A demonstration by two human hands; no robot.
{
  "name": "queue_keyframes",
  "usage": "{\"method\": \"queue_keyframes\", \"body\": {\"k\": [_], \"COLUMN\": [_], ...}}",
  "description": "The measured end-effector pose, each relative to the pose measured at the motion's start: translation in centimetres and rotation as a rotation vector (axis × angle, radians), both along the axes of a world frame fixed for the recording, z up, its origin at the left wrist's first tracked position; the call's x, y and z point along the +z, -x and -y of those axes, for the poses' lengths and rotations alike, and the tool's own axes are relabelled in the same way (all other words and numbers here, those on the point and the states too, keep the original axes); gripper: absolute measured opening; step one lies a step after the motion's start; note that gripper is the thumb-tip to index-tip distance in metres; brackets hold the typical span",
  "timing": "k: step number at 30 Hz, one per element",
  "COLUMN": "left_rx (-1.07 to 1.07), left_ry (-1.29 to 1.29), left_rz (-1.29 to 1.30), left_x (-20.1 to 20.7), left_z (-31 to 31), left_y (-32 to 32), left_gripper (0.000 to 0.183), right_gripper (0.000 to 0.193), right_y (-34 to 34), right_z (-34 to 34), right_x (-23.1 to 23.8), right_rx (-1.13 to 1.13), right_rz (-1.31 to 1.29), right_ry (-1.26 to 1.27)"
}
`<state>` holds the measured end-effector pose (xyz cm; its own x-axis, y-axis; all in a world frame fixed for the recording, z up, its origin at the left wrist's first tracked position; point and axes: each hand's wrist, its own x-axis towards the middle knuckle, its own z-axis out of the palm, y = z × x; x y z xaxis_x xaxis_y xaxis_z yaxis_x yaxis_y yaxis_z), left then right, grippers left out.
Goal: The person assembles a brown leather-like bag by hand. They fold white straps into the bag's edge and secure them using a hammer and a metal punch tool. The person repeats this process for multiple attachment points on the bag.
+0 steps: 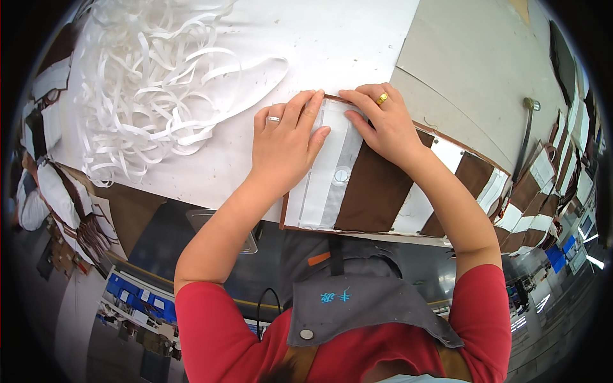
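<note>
A brown-and-white striped panel (373, 185) with brown edging lies at the table's near edge in front of me. Along its left end is a clear plastic strip (311, 182), with a pale round disc (342, 175) beside it. My left hand (286, 137) rests at the panel's far left corner, fingers stretched and thumb apart; a silver-coloured ring shows on it. To its right, my right hand (386, 121), wearing a gold-coloured ring, lies over the far edge. Its index fingertip touches the brown edging, and the thumb is spread away on the white part.
A large tangle of white tape (153, 89) covers the table's left side, one loop reaching toward my left hand. A hammer (527, 127) lies at the right, near more striped pieces (527, 217). Grey board (460, 70) covers the far right. Blue bins (140, 297) stand below left.
</note>
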<state>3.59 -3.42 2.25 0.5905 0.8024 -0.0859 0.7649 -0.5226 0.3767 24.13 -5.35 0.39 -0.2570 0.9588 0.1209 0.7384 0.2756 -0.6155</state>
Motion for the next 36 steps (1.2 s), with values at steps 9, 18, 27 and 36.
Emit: {"method": "queue_keyframes", "body": {"k": [9,18,27,36], "left_rx": [-0.077,-0.106,-0.125,-0.156], "left_ry": [-0.231,-0.256,-0.302,-0.295], "left_rz": [-0.105,-0.151,-0.218,-0.123], "left_x": [-0.7,-0.9,-0.5,-1.1], "left_z": [0.3,0.5,0.6,1.6], "left_y": [-0.2,-0.6,-1.6,-1.9], "left_gripper": [0.052,0.05,0.051,0.052], "right_gripper": [0.031,0.033,0.031,0.029], "right_y": [-0.2,-1.2,-1.4,-1.7], "right_z": [0.4,0.9,1.3,1.1], "right_x": [0.0,-0.2,0.5,1.2], "right_rx": [0.055,0.083,0.05,-0.023], "right_rz": [0.091,0.141,0.292,0.006], "right_ry": [-0.051,-0.071,-0.064,0.12]}}
